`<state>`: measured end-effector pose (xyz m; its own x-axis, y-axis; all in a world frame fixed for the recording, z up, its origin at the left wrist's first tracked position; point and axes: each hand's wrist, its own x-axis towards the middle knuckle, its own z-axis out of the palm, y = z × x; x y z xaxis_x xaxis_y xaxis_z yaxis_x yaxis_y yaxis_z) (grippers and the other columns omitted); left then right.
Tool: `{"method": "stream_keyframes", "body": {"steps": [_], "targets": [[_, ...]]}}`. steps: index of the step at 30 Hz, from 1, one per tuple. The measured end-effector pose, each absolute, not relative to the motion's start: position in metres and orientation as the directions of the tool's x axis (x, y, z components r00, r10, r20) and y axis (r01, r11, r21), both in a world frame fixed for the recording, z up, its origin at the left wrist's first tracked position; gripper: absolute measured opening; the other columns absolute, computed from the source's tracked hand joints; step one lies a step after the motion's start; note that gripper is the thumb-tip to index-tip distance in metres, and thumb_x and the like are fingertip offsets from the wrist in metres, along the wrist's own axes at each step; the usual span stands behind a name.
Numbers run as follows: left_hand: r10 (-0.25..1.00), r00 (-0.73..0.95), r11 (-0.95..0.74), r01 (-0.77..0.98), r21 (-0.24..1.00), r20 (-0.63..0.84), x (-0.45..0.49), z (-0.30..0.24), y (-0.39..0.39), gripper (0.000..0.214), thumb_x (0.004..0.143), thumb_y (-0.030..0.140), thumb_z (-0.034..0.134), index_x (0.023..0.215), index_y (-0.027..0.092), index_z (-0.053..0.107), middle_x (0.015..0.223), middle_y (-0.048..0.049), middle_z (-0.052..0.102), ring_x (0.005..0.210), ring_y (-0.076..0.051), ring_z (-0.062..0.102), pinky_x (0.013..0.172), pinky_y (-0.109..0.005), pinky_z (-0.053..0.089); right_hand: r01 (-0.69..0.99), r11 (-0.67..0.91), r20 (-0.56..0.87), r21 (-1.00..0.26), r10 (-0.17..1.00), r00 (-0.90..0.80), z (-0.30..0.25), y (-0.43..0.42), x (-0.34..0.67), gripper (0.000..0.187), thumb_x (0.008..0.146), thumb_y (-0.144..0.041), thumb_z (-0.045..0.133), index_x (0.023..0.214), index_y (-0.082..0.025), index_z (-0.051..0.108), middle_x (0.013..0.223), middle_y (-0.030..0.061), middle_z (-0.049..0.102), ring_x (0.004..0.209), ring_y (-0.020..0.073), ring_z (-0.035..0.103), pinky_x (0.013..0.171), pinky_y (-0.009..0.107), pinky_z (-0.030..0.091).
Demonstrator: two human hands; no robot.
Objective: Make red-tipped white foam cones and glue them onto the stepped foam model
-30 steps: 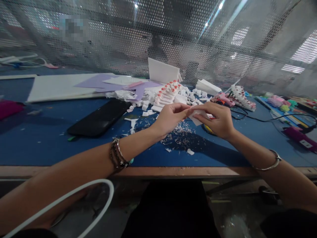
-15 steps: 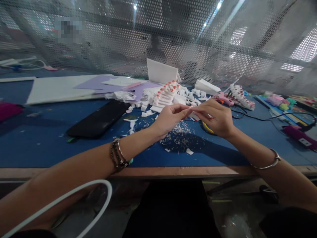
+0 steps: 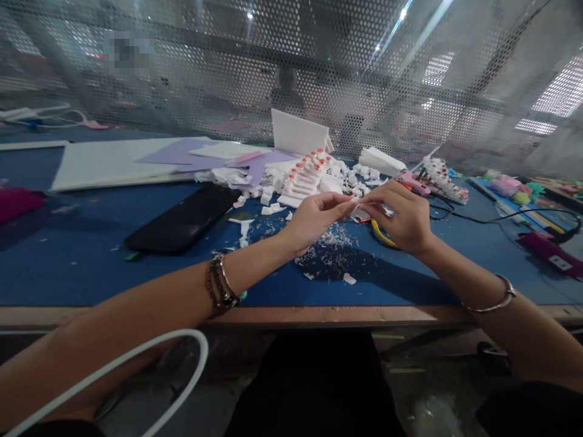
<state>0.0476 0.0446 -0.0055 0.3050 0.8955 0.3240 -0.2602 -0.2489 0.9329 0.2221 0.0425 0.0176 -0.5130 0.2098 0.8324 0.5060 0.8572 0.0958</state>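
Note:
My left hand (image 3: 316, 220) and my right hand (image 3: 403, 217) meet over the middle of the table, thumbs and fingertips pinched together. Between them is a small white piece (image 3: 356, 204), which looks like foam; the fingers cover most of it. Yellow-handled scissors or a similar tool (image 3: 381, 234) lies partly hidden under my right hand. White shavings (image 3: 337, 240) are scattered on the blue table (image 3: 268, 279) below both hands. Just beyond stands a white stepped foam model (image 3: 304, 179) with red-topped bits along it.
A black phone-like slab (image 3: 184, 220) lies left of my hands. Behind it are white foam sheets (image 3: 100, 162) and purple sheets (image 3: 170, 152). Several foam scraps (image 3: 353, 176) and a pink glue gun (image 3: 413, 182) with a black cable lie at the back. A purple device (image 3: 549, 250) sits far right.
My hands stay together in nearly the same place. The fingertips have shifted slightly around the white piece, and a little more of the yellow handle shows.

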Motion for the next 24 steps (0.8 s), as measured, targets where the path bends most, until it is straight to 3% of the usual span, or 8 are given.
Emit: {"method": "stream_keyframes", "body": {"steps": [7,11,19,24], "targets": [[0.862,0.301,-0.366,-0.188,0.911,0.409,0.0455,-0.0073,0.0463,0.016,0.071,0.030,0.066,0.076,0.015,0.065,0.067,0.0013,0.058,0.062,-0.007,0.048,0.065,-0.022,0.040,0.502,0.814,0.787,-0.294,0.504,-0.356,0.0153,0.0431,0.2187,0.013,0.077,-0.029,0.061,0.074,-0.016,0.060,0.070,0.0009,0.061,0.064,0.0101,0.055,0.058,0.023,0.046],[0.852,0.287,-0.417,-0.130,0.899,0.437,0.0458,-0.0033,0.0431,0.015,0.072,0.028,0.064,0.076,0.014,0.064,0.069,0.0000,0.061,0.062,-0.008,0.051,0.065,-0.023,0.042,0.439,0.785,0.741,-0.437,0.591,-0.320,0.0137,0.0446,0.2182,0.014,0.074,-0.030,0.063,0.073,-0.016,0.061,0.071,0.0009,0.061,0.065,0.0100,0.056,0.058,0.023,0.047],[0.829,0.274,-0.489,-0.066,0.870,0.488,0.0470,-0.0067,0.0433,0.024,0.071,0.029,0.064,0.088,0.012,0.065,0.082,-0.0044,0.067,0.070,-0.010,0.058,0.067,-0.023,0.046,0.440,0.771,0.731,-0.459,0.610,-0.305,0.0126,0.0493,0.2195,0.013,0.074,-0.029,0.062,0.074,-0.016,0.061,0.069,-0.0004,0.060,0.064,0.0093,0.055,0.057,0.023,0.047],[0.842,0.250,-0.496,0.010,0.869,0.478,0.0484,-0.0051,0.0410,0.024,0.069,0.029,0.066,0.084,0.011,0.065,0.080,-0.0057,0.068,0.067,-0.011,0.058,0.067,-0.024,0.047,0.465,0.776,0.738,-0.426,0.595,-0.317,0.0103,0.0487,0.2186,0.013,0.074,-0.028,0.062,0.074,-0.015,0.061,0.069,-0.0001,0.059,0.065,0.0094,0.055,0.057,0.023,0.046]]}}
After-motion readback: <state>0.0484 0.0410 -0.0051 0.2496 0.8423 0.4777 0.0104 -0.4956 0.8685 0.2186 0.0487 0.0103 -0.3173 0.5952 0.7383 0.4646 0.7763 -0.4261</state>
